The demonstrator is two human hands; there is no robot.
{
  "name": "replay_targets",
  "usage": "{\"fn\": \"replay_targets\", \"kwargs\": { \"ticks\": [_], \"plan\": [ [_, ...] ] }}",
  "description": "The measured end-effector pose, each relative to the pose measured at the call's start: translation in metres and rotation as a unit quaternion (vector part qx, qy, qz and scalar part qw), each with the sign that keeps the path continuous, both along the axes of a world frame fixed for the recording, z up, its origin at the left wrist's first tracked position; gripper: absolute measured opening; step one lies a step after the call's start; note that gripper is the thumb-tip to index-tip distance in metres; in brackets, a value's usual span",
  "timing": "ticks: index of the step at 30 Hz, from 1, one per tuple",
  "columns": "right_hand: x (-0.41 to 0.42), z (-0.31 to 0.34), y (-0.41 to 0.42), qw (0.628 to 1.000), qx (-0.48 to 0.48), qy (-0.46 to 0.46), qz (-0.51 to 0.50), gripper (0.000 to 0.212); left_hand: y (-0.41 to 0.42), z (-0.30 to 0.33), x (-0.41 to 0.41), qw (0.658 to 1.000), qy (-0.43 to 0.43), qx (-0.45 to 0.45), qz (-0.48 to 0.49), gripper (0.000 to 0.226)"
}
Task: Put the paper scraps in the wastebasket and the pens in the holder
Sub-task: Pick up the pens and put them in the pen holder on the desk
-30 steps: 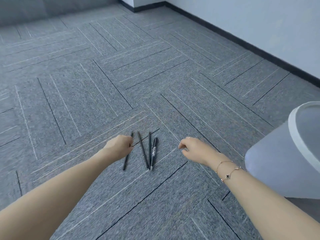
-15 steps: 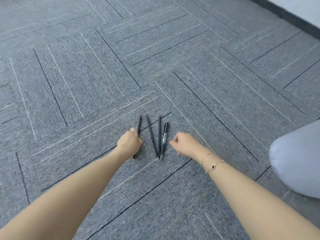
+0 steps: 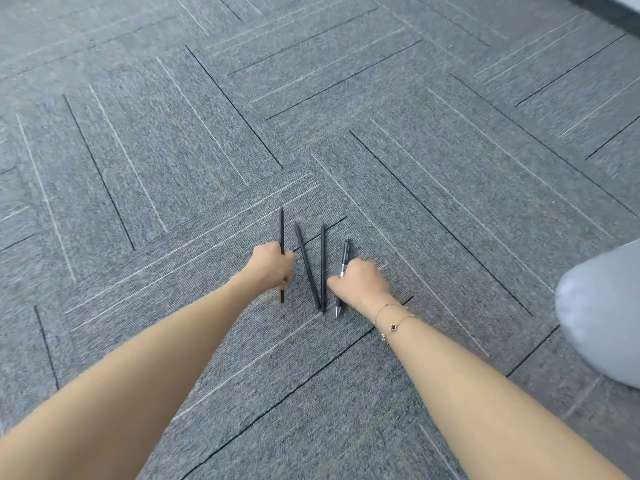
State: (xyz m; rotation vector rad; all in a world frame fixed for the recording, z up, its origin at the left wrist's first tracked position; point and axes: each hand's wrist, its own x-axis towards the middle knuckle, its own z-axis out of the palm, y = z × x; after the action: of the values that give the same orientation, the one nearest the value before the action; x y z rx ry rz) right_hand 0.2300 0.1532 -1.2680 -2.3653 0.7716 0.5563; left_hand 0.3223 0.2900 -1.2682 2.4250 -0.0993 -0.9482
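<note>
Several black pens lie side by side on the grey carpet. My left hand (image 3: pixel 272 266) is closed around the leftmost pen (image 3: pixel 281 226), which still rests on the floor. My right hand (image 3: pixel 362 280) is closed on the rightmost pen (image 3: pixel 345 252), a click pen with a clear barrel. Two more black pens (image 3: pixel 313 268) lie between my hands, meeting at their near ends. The white wastebasket (image 3: pixel 602 317) shows at the right edge. No paper scraps and no pen holder are in view.
Grey carpet tiles with dark seams cover the floor all around. A dark baseboard (image 3: pixel 609 5) runs along the wall at the top right.
Both hands moved forward onto the pens: the left closed on the leftmost pen, the right reached and closed on the rightmost. The view tilted down, so the wastebasket slid toward the right edge.
</note>
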Motion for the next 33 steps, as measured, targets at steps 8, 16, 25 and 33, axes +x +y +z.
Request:
{"fn": "replay_targets", "kwargs": {
  "ticks": [8,16,25,33],
  "plan": [
    [-0.007,0.004,-0.012,0.995,-0.099,0.013,0.019,0.028,-0.023,-0.007,-0.015,0.996,-0.063,0.03,-0.061,0.033],
    [-0.002,0.007,-0.016,0.992,-0.11,-0.058,0.004,0.032,-0.014,-0.007,-0.01,0.97,-0.155,0.147,-0.117,0.037],
    [0.015,-0.01,0.012,0.996,-0.064,-0.035,0.057,0.032,0.019,-0.014,0.002,0.995,-0.076,0.0,-0.058,0.025],
    [0.028,-0.011,0.028,0.996,-0.071,-0.02,0.045,0.024,0.021,0.0,-0.001,0.997,-0.063,-0.037,-0.028,0.03]
  ]
}}
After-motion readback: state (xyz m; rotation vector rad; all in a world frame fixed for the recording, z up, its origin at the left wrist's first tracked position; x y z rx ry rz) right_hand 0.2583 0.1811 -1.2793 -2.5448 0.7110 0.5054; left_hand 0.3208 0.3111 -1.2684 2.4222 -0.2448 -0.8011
